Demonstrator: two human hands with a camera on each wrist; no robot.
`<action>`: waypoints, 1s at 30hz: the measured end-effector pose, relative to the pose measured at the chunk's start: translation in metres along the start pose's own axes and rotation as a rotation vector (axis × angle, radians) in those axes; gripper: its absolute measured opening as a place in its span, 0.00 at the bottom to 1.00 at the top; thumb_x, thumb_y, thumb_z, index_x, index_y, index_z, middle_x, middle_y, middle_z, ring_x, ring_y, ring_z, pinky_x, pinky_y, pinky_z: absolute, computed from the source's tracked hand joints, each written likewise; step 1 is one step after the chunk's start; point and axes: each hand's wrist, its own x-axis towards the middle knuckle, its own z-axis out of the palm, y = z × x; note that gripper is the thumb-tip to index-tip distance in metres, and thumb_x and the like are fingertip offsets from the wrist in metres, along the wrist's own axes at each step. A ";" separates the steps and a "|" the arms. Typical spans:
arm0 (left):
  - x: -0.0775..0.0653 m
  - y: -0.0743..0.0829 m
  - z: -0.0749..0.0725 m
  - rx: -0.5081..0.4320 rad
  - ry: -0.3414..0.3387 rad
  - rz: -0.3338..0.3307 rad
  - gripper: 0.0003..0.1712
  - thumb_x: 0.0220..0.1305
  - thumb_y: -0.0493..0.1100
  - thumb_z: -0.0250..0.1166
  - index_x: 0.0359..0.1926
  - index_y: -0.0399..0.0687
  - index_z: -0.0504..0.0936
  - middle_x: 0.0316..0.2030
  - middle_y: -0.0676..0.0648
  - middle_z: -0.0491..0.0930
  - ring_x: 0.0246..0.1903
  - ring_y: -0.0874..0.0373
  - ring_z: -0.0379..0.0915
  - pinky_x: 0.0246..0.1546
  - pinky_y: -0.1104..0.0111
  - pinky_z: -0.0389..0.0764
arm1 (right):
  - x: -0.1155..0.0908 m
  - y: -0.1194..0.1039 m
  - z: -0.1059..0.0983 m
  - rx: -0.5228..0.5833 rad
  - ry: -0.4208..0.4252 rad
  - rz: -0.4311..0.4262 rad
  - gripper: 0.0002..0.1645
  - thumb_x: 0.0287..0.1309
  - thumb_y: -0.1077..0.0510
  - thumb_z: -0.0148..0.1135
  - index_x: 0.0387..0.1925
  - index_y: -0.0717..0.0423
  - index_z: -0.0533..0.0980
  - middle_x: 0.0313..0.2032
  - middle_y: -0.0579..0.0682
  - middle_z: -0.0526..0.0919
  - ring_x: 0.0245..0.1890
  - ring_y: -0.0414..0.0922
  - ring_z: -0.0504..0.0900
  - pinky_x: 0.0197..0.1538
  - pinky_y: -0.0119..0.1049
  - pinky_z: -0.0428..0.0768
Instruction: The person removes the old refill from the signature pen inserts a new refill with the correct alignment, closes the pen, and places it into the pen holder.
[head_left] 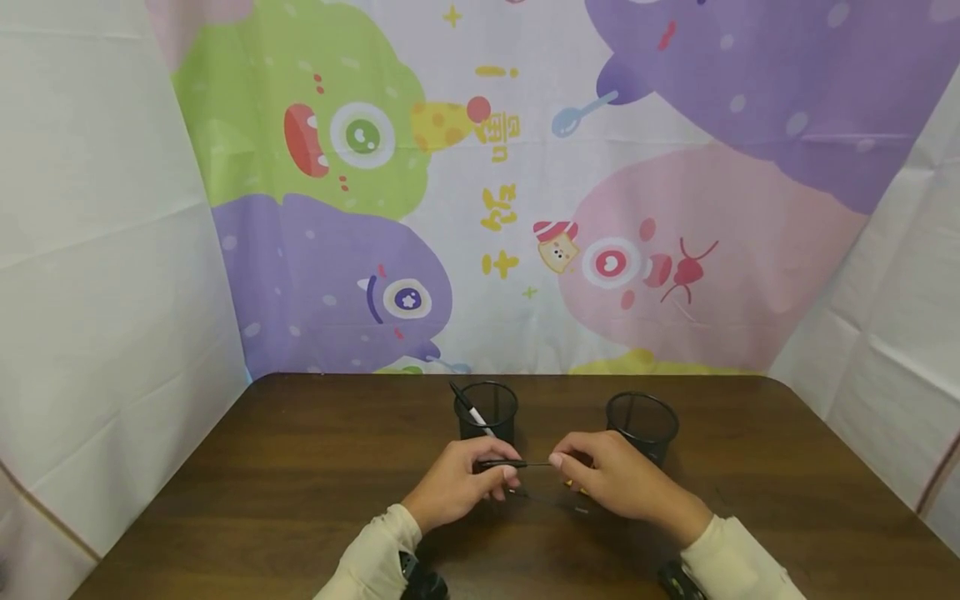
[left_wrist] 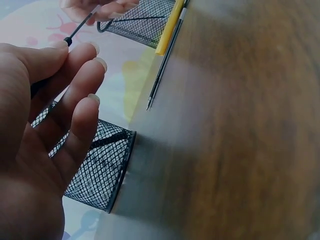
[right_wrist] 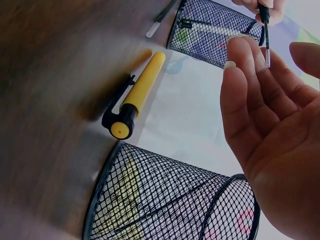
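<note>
My left hand (head_left: 463, 482) grips a slim black pen barrel (head_left: 501, 463) between thumb and fingers, above the table. From the barrel's right end sticks a thin dark refill (right_wrist: 267, 42) with a clear tail. My right hand (head_left: 626, 477) is at that tail, fingers loosely bent. In the right wrist view the refill's end overlaps the fingers, and the thumb (right_wrist: 306, 56) stands apart from them. Below the hands, a yellow and black pen (right_wrist: 145, 85) lies on the table. Beside it lies another thin refill (left_wrist: 164, 67).
Two black mesh pen cups stand behind the hands, a left cup (head_left: 486, 430) and a right cup (head_left: 642, 421). A white pen with a black end (head_left: 471, 407) leans in the left one. The brown table (head_left: 315, 467) ends at a printed cloth backdrop (head_left: 487, 325).
</note>
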 end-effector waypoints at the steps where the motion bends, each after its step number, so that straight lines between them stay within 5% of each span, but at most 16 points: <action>1: 0.000 0.000 0.000 0.002 0.002 0.005 0.08 0.68 0.37 0.66 0.47 0.48 0.84 0.32 0.49 0.87 0.24 0.56 0.82 0.29 0.59 0.84 | 0.000 0.000 0.000 -0.002 0.002 0.004 0.12 0.74 0.47 0.55 0.40 0.47 0.82 0.28 0.45 0.83 0.26 0.39 0.83 0.31 0.34 0.82; 14: 0.000 0.000 -0.001 0.045 -0.008 -0.023 0.09 0.68 0.37 0.66 0.48 0.48 0.84 0.36 0.51 0.88 0.25 0.56 0.82 0.32 0.57 0.85 | 0.000 0.001 0.001 0.020 -0.015 0.034 0.18 0.76 0.46 0.51 0.41 0.52 0.81 0.29 0.46 0.84 0.28 0.40 0.84 0.33 0.34 0.82; 30: 0.000 -0.002 -0.003 0.062 0.001 -0.013 0.06 0.69 0.37 0.65 0.45 0.45 0.82 0.31 0.50 0.86 0.24 0.57 0.82 0.27 0.67 0.82 | -0.001 0.004 -0.004 -0.027 0.025 0.076 0.21 0.78 0.47 0.46 0.37 0.51 0.81 0.29 0.46 0.85 0.28 0.42 0.84 0.35 0.34 0.82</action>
